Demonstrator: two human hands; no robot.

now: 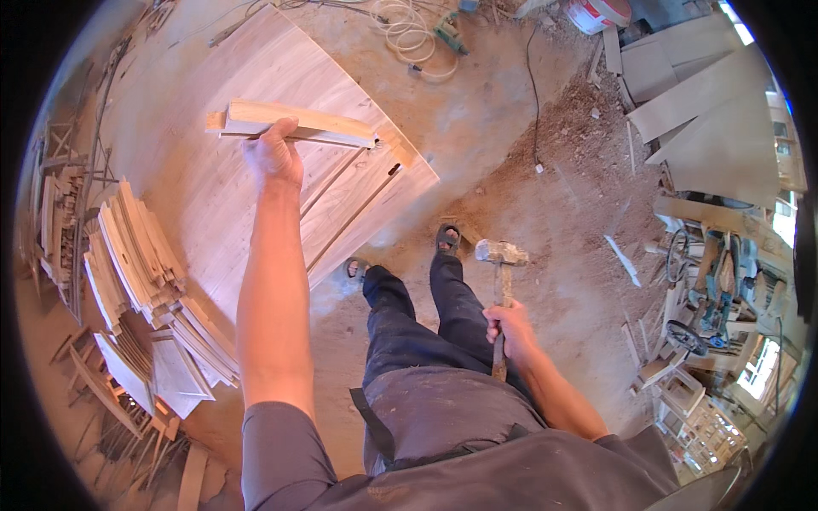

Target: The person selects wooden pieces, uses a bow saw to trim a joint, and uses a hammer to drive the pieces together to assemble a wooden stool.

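My left hand [274, 155] is closed around a pale wooden bar [298, 122] over a large wooden panel [281, 64]. The bar's right end meets the panel near a dark notch by the panel's corner. Long narrow grooves run along the panel, and a dark slot shows beside the bar's end. In my right hand [511, 330] is the wooden handle of a hammer [501, 252]. Its blocky pale head points away from me, apart from the panel and in front of my legs.
Stacked wooden strips [141, 255] stand at the left. Coiled clear hose [405, 34] and a green power tool [450, 32] lie beyond the panel. Large boards [707, 102] lean at the right, above cluttered tools and timber. A white bucket [596, 13] sits at the far right.
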